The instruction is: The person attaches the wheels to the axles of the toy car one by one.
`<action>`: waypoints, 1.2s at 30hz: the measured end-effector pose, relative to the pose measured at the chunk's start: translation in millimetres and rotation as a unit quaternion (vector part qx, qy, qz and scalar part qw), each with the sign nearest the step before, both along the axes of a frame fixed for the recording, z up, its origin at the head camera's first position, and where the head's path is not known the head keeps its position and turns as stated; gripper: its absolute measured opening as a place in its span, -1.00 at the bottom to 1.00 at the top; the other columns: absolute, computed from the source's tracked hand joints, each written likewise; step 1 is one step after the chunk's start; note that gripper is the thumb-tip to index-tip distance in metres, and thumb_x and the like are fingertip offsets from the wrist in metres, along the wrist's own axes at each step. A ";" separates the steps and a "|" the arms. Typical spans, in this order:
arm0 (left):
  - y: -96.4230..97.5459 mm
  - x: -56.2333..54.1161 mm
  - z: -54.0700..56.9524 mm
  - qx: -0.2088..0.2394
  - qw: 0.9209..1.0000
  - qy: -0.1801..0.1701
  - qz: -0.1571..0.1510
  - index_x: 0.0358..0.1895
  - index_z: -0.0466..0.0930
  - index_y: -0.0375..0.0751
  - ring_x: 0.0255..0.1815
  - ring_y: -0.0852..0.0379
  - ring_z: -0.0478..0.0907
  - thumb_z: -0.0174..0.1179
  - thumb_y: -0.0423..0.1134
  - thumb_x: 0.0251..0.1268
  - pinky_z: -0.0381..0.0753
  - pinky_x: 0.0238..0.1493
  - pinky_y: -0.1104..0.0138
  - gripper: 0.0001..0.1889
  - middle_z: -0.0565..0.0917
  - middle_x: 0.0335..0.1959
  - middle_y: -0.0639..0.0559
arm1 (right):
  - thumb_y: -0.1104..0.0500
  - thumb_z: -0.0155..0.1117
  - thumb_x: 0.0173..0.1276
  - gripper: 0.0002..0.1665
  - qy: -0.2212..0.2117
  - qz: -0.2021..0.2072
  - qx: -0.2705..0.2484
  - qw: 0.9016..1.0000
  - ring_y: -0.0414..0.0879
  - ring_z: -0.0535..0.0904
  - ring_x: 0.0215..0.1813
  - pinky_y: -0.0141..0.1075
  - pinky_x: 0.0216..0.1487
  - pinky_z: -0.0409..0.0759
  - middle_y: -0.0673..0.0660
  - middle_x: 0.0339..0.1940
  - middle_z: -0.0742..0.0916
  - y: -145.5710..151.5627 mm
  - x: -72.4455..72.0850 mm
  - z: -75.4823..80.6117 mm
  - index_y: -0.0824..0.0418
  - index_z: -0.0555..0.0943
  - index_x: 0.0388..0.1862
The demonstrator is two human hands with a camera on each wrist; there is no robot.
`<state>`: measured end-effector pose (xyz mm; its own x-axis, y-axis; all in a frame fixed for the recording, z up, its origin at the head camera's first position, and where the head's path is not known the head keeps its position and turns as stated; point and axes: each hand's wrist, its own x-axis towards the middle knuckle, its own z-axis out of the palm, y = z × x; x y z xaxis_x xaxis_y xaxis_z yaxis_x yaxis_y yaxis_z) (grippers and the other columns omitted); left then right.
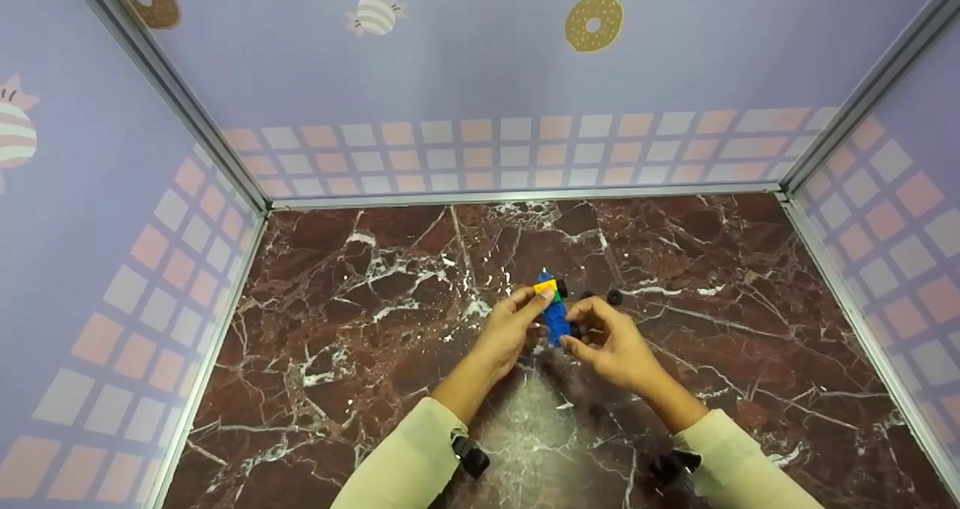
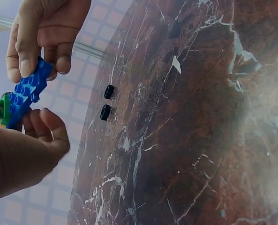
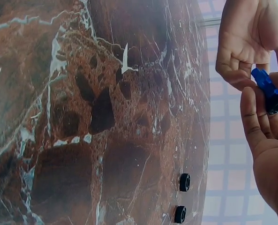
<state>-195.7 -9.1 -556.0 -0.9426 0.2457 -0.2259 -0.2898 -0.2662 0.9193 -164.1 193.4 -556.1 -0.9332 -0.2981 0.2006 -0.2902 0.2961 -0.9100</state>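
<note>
While both hands work close together over the middle of the table [image 1: 390, 374], a blue toy [image 1: 556, 323] hangs between them, lifted clear of the dark red marbled surface. From where I stand, the left hand [image 1: 504, 333] grips its far end, thumb pressed on a yellow block [image 1: 546, 289] that sits beside a green block [image 1: 557, 296]. The right hand [image 1: 616, 345] pinches the near end, fingers bent around it. One black wheel [image 1: 562, 288] sticks out at the toy's far right side; the studs along the blue top show plainly from the left wrist.

Two loose wheels [image 2: 108, 91] lie on the table just beside each other, past the right hand's fingertips. Pale sleeves [image 1: 409, 460] cover the forearms, and doughnuts [image 1: 593, 23] decorate the lavender wall [image 1: 480, 67] behind.
</note>
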 end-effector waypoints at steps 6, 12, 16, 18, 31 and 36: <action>-0.6 -0.8 0.5 0.085 0.996 -0.008 0.022 0.03 0.66 -0.31 -0.02 0.17 0.74 0.28 -0.33 0.63 0.83 0.26 0.20 -0.89 0.79 -0.04 0.01 | 0.48 0.54 0.34 -0.61 -0.012 -0.013 -0.029 0.999 -0.10 0.63 -0.20 -0.39 -0.17 0.72 0.22 -0.14 0.75 2.7 -0.7 1.5 0.33 0.56 0.03; -7.1 -0.3 -5.1 0.105 0.994 -0.022 0.026 0.15 0.58 -0.27 -0.17 0.17 0.72 0.27 -0.40 0.59 0.82 0.02 0.32 -0.81 0.81 -0.17 0.06 | 0.56 0.50 0.27 -0.57 0.003 -0.037 -0.054 0.998 -0.14 0.65 -0.17 -0.40 -0.11 0.70 0.19 -0.15 0.75 7.3 -7.3 4.2 0.39 0.51 0.01; -11.9 1.2 -6.1 0.111 0.993 -0.026 0.014 0.27 0.57 -0.35 -0.17 0.15 0.71 0.23 -0.41 0.58 0.84 0.00 0.35 -0.70 0.77 -0.14 0.05 | 0.60 0.49 0.25 -0.52 -0.003 -0.055 -0.070 0.996 -0.16 0.65 -0.13 -0.44 -0.10 0.70 0.20 -0.13 0.73 9.1 -11.8 8.1 0.45 0.52 0.08; -14.1 2.4 -6.4 0.113 0.993 -0.023 0.009 0.31 0.56 -0.37 -0.14 0.14 0.70 0.22 -0.41 0.56 0.84 0.01 0.35 -0.65 0.74 -0.10 0.02 | 0.60 0.50 0.27 -0.51 -0.015 -0.064 -0.084 0.994 -0.16 0.65 -0.13 -0.46 -0.12 0.72 0.22 -0.11 0.73 9.4 -13.7 10.6 0.46 0.53 0.11; -17.7 15.9 -18.2 0.118 0.991 -0.013 -0.068 0.41 0.52 -0.28 0.10 0.03 0.64 0.15 -0.52 0.29 0.77 0.16 0.28 -0.43 0.61 0.23 -0.14 | 0.55 0.50 0.34 -0.60 -0.031 -0.083 -0.102 0.991 -0.19 0.70 -0.13 -0.47 -0.16 0.75 0.29 -0.08 0.79 9.2 -30.0 24.1 0.48 0.63 0.13; -14.7 19.9 -21.2 0.100 0.991 -0.012 -0.086 0.45 0.49 -0.33 0.09 0.06 0.67 0.20 -0.55 0.28 0.71 0.27 0.19 -0.39 0.67 0.19 -0.13 | 0.52 0.51 0.37 -0.63 -0.012 -0.076 -0.082 0.994 -0.20 0.69 -0.15 -0.47 -0.16 0.74 0.30 -0.10 0.81 7.2 -35.8 25.7 0.49 0.66 0.13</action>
